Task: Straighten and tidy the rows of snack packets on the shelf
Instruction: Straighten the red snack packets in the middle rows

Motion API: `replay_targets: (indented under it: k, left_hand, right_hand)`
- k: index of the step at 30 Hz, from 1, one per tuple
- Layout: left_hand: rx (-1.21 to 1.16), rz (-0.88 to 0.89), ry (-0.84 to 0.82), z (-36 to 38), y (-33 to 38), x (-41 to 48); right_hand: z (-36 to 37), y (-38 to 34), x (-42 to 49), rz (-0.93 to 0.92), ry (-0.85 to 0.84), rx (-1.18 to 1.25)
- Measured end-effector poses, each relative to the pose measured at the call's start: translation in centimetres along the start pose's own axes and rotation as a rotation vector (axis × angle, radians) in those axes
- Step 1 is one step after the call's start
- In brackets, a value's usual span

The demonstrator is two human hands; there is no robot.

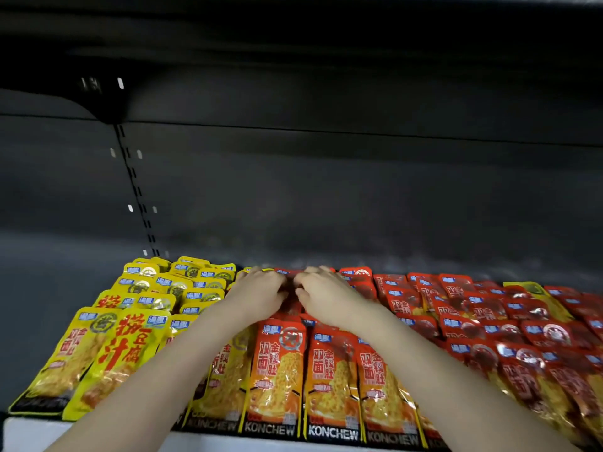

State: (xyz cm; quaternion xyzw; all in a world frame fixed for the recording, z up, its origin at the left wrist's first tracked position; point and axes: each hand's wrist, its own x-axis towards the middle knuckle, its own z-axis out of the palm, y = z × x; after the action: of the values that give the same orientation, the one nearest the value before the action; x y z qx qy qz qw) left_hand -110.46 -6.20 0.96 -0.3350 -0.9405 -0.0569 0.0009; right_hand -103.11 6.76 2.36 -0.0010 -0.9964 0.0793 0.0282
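**Yellow, orange, red packets: both hands at the back of the middle rows**

Yellow packets (130,324) fill the left part of the shelf (32,432). They lie flat and overlap in rows running front to back. Orange packets (277,373) take the middle. The front ones read KONCHEW at their lower ends, right at the shelf's pale front lip. Red packets (489,324) cover the right part, shingled, several of them skewed. One stray yellow packet (535,290) lies among the red ones near the back right.

Hands: left hand (257,293) and right hand (326,295) sit side by side, nearly touching. Both are palm down on the rear packets where yellow meets red, with fingers bent down onto the packet tops. The fingertips are blurred and partly hidden, so I cannot tell whether either hand pinches a packet or only presses on it.

In the way: the left forearm (156,376) crosses the border between the yellow and orange rows and hides the packets under it. The right forearm (440,370) does the same between orange and red. The hands themselves cover the packets they rest on.

Around: a dark grey back panel (326,190) stands behind the rows. A slotted upright (137,190) runs down it at left, with small pale tabs beside it. A dark upper shelf (293,27) hangs overhead. The red packets near the right edge are blurred and their print is unreadable.
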Motion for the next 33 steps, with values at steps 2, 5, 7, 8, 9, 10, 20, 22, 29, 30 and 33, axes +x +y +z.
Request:
replay_targets:
  k: [2,5,7,8,9,10,20,22,29,30,33]
  left_hand:
    - [-0.018,0.023,-0.027,-0.1,-0.4,0.1]
    - [-0.039,0.042,-0.053,-0.2,-0.7,0.3]
    - [-0.066,0.043,-0.053,-0.2,-0.8,0.5]
    - [-0.082,0.040,-0.060,-0.2,-0.9,0.6]
    - [-0.100,0.035,-0.070,-0.2,-0.9,0.7]
    - [-0.118,0.031,-0.079,-0.2,-1.0,0.9]
    - [-0.288,0.028,0.000,-0.6,-1.6,2.5]
    - [-0.305,0.023,-0.005,-0.7,-1.6,2.8]
    - [-0.307,0.022,0.042,0.5,-1.8,3.3]
    - [-0.296,0.029,0.059,0.7,-1.9,3.3]
    - [-0.274,0.035,0.157,0.7,-2.2,3.0]
  right_hand:
    - [-0.1,-0.3,0.5,0.013,-0.071,-0.042]
    - [-0.1,0.0,1.0,0.023,-0.088,-0.022]
    - [0.1,0.4,1.5,0.033,-0.093,0.014]
    - [0.3,0.6,1.7,0.038,-0.099,0.028]
    - [0.3,0.8,2.0,0.042,-0.112,0.036]
    - [0.3,0.9,2.2,0.046,-0.128,0.042]
    - [-0.3,1.3,3.7,0.140,-0.052,0.302]
    - [-0.2,1.2,4.1,0.148,-0.043,0.301]
    - [0.7,1.2,4.3,0.177,0.007,0.241]
    - [0.8,1.1,4.2,0.175,0.014,0.227]
    - [0.6,0.9,3.6,0.158,0.082,0.176]
